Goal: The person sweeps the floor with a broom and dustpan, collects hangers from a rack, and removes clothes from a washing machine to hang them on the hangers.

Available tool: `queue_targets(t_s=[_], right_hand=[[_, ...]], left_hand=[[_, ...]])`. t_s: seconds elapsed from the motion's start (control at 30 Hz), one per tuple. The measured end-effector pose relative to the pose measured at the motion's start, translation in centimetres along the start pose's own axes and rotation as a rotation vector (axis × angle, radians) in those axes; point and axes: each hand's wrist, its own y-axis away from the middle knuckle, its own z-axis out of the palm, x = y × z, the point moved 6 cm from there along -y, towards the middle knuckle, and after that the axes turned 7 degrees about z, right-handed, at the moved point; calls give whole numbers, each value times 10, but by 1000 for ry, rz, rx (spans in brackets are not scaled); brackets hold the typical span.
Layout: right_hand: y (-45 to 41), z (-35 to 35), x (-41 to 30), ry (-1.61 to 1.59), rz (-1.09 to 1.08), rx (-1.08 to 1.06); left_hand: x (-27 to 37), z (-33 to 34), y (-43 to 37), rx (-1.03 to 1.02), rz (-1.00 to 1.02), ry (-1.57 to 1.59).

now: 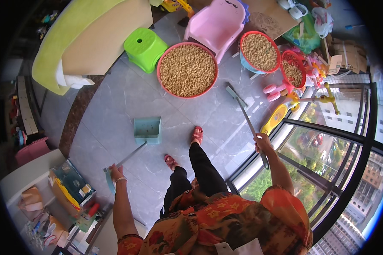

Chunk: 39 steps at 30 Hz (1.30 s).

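My left hand [116,173] grips the upper end of the handle of a teal long-handled dustpan [147,137]. Its pan rests on the grey tiles to the left of my feet, with small dark bits of debris inside. On the other side, my right hand [262,142] is closed around the grey handle of a broom [247,116]. The broom's head [235,94] lies against the floor ahead and to the right, near a yellow scooter. Both hands are well apart, and dustpan and broom do not touch.
Ahead stand a large red-rimmed basin of peanuts [187,70], a green plastic stool [145,47] and a pink chair [215,24]. Two smaller red containers of peanuts [260,52] [293,68] sit to the right. A yellow scooter [276,117] stands beside the windows [322,143]. Cartons [71,183] are at left.
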Motion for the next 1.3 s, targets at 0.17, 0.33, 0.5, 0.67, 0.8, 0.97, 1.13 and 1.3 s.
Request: queue_targets(t_s=[0.17, 0.33, 0.5, 0.67, 0.8, 0.97, 1.13, 1.3], right_hand=[[-1, 13, 27, -47, -4, -178], [85, 22, 54, 42, 35, -184], [95, 58, 90, -81, -12, -16], [73, 86, 97, -23, -47, 70], [75, 105, 93, 14, 10, 162], [62, 125, 104, 58, -8, 105], [81, 163, 140, 171, -35, 40], [159, 140, 122, 113, 98, -305]], left_hand=[[-7, 0, -13, -111, -13, -48], [-1, -11, -2, -247, 87, -155], [30, -12, 6, -415, 308, -146], [60, -2, 30, -656, 495, -230], [55, 12, 41, -679, 520, -217], [23, 39, 54, -670, 436, -164], [15, 70, 86, -656, 669, -244], [21, 86, 112, -678, 680, -315]])
